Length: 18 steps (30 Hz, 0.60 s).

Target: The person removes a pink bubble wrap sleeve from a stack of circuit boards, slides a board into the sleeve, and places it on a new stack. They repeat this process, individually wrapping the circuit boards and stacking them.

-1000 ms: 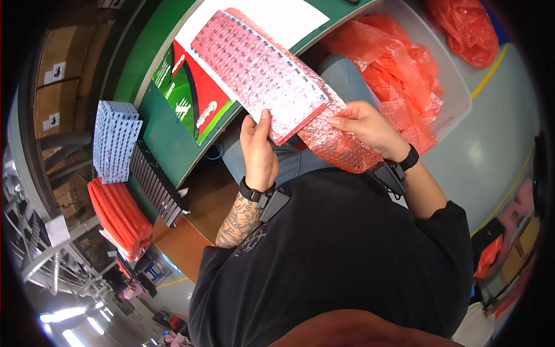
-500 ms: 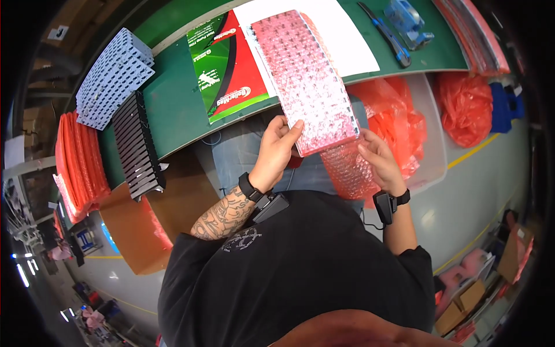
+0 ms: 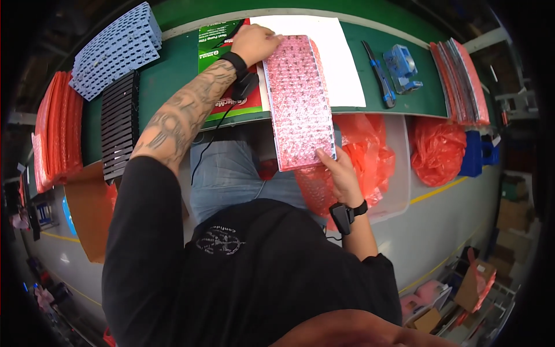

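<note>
A flat, long pink bubble-wrap bag (image 3: 299,104), its surface showing rows of dark marks, lies over the front edge of the green table, its near end sticking out above my lap. My left hand (image 3: 255,44) has reached across to its far left corner and grips there, the fingertips on the top edge. At the near right corner, my right hand (image 3: 342,174) pinches the bag with the thumb on top and the fingers underneath. Beneath its far part lie a white sheet (image 3: 344,63) and a green and red printed sheet (image 3: 250,110), partly covered by my left forearm.
At left are blue perforated panels (image 3: 115,49), a black slatted rack (image 3: 120,124) and a stack of red bubble bags (image 3: 55,130). A blue utility knife (image 3: 378,75), a blue tape dispenser (image 3: 400,62) and stacked pouches (image 3: 459,81) sit right. Red plastic (image 3: 367,150) fills a clear bin below.
My left hand has moved from the bag's near left edge to its far left corner. The right hand keeps hold near the close end, and the bag has come slightly nearer and straighter.
</note>
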{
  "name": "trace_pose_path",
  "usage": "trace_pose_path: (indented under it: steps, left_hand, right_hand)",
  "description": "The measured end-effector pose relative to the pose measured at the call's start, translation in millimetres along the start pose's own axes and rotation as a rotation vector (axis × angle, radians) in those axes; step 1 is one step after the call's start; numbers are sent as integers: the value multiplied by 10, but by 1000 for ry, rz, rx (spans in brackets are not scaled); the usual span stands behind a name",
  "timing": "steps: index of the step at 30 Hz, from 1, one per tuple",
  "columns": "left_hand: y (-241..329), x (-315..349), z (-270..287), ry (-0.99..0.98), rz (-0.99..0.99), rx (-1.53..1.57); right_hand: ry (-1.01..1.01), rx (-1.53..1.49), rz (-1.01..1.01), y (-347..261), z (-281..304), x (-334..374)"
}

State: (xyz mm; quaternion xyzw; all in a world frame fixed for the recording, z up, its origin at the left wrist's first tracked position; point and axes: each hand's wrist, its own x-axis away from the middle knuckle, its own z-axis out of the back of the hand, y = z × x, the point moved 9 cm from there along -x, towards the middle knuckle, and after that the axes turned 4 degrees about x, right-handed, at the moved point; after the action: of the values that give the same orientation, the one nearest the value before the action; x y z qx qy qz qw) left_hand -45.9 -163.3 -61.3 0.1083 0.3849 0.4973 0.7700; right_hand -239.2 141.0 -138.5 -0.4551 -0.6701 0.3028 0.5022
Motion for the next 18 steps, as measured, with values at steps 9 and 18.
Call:
trace_pose_path:
  steps: [9, 18]
  left_hand:
    - [-160, 69, -200, -117, 414, 577]
    - [109, -151, 252, -78, 471, 715]
  right_hand:
    - [29, -167, 67, 73, 260, -69]
    - [-71, -534, -7, 282, 123, -196]
